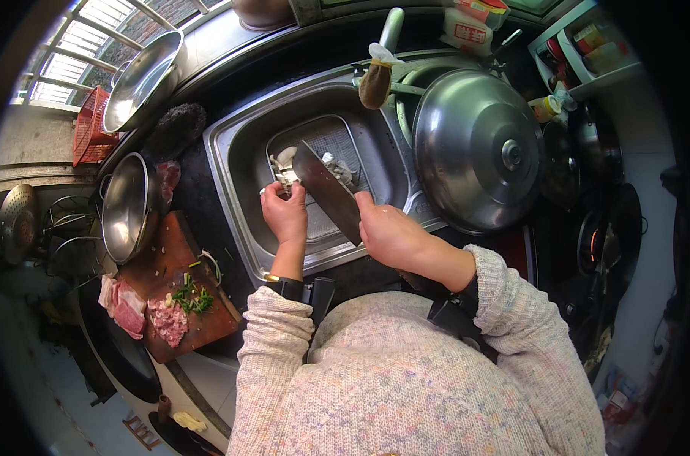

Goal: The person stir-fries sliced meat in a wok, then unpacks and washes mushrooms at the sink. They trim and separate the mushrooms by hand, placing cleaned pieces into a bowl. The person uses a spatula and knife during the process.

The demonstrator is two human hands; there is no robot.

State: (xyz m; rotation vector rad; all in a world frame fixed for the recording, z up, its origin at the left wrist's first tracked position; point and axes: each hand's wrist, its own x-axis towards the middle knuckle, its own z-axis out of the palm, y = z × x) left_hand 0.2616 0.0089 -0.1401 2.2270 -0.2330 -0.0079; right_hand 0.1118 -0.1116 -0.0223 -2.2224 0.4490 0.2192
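Over the steel sink (239, 171), my right hand (399, 236) grips a broad-bladed cleaver (326, 191) by its handle end, the blade slanting up to the left. My left hand (286, 214) pinches a pale piece of food, possibly mushroom, between thumb and fingers, just left of the blade. More pale pieces (285, 157) lie around the blade's tip, and others (342, 170) lie to its right, on a perforated metal tray (325, 225) in the sink. The blade hides part of the tray.
Left of the sink, a wooden cutting board (208, 336) carries minced meat (168, 322), meat slices (129, 310) and chopped greens (194, 299). A steel bowl (125, 208) stands behind it. A large domed lid (470, 148) sits right of the sink, below the faucet's (391, 28) right side. A burner (592, 242) glows at far right.
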